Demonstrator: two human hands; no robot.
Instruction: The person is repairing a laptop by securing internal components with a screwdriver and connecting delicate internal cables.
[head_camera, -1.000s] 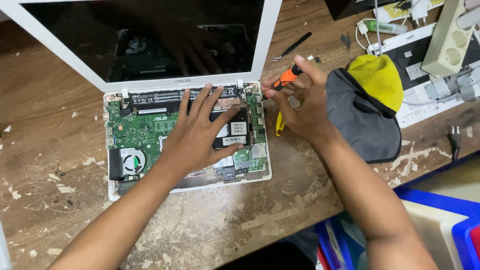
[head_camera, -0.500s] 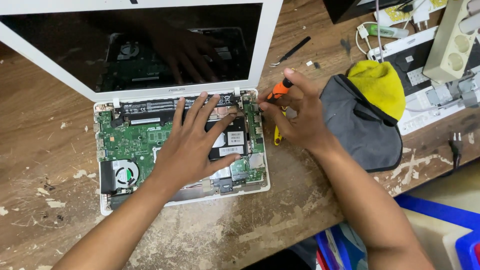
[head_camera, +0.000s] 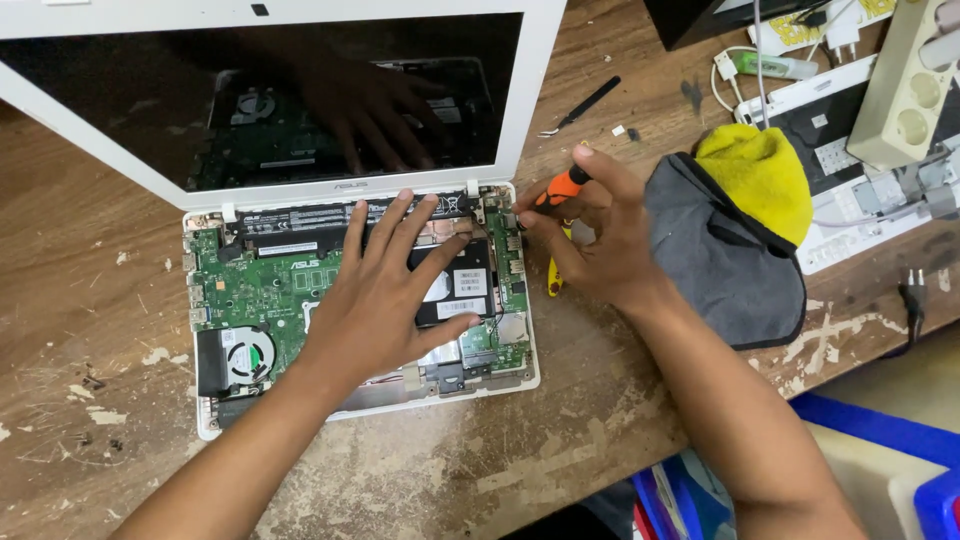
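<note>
Head view: the left hand (head_camera: 385, 300) lies flat with fingers spread wide on the exposed green circuit board (head_camera: 270, 285) of the opened white laptop (head_camera: 360, 300), while the right hand (head_camera: 600, 240) pinches a small orange-handled screwdriver (head_camera: 562, 187) at the laptop's upper right corner, near the hinge. The board looks thin, stiff and fragile, so pressing is probably safest on the white plastic frame or flat chips, away from the black cooling fan (head_camera: 240, 358). Further right on the worn wooden desk (head_camera: 90, 330) lie a grey-and-yellow cloth (head_camera: 735, 235) and a cream power strip (head_camera: 905, 100).
</note>
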